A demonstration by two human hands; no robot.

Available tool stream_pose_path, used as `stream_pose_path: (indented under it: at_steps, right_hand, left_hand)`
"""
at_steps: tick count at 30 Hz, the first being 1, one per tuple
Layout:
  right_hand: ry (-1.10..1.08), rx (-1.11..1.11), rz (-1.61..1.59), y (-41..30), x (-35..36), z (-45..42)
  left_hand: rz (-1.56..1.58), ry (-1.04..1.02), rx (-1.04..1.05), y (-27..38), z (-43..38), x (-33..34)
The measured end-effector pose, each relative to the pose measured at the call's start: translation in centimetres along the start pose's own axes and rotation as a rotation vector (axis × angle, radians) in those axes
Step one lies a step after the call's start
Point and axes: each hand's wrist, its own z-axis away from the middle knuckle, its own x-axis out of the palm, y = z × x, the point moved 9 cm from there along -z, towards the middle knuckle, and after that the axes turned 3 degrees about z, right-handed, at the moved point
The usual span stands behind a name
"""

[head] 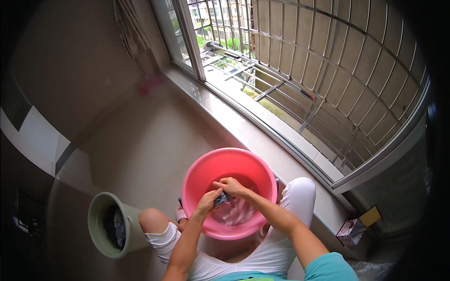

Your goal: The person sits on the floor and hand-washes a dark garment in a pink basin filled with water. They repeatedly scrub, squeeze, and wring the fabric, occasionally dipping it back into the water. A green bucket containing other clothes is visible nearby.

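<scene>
A pink plastic basin [205,168] stands between my knees, with water and pale cloth [239,215] in its bottom. My left hand [209,201] grips a small blue-grey piece of fabric [220,199] above the water. Close against it, my right hand [229,185] has its fingers bent at the upper end of the same fabric. The two hands nearly meet over the middle of the basin. Part of the fabric is hidden behind the fingers.
To my left a pale green bucket [135,224] holds dark and grey clothes [119,226]. A tiled window ledge [225,114] runs along the right, below metal window bars [327,63]. A patterned box [351,232] sits at the lower right. A pink dustpan [150,84] lies in the far corner.
</scene>
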Motion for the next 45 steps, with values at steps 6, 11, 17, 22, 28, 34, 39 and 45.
stream_pose_path:
  at_steps: [6,11,17,22,28,34,39,45]
  right_hand:
    - [-0.374,-0.191,-0.150,-0.5,0.8,0.5]
    - [-0.509,-0.224,-0.348,-1.1,1.8,1.6]
    - [-0.193,-0.114,-0.536,1.0,0.5,-0.6]
    - [0.166,-0.411,-0.024,-2.5,0.4,0.6]
    - [0.265,-0.541,0.386,-6.3,4.4,4.4]
    - [0.397,-0.344,0.261,-2.8,0.6,1.7]
    - [0.371,-0.519,0.361,-6.1,3.7,4.0]
    - [0.376,-0.274,0.218,-1.2,-0.2,0.3]
  left_hand:
    - [0.414,0.053,0.022,-0.3,-0.2,-1.2]
    - [0.606,0.036,0.037,0.7,-0.3,-1.3]
    - [0.552,0.158,0.039,-3.0,-2.3,-5.2]
    - [0.602,0.276,0.016,-5.1,-3.6,-7.6]
    - [0.729,0.328,-0.007,-8.8,-5.8,-6.5]
    - [0.418,0.200,-0.064,-5.3,-3.1,-2.7]
    - [0.724,0.339,0.070,-7.4,-5.4,-6.7]
    - [0.437,0.092,-0.141,-4.5,-1.4,-0.5]
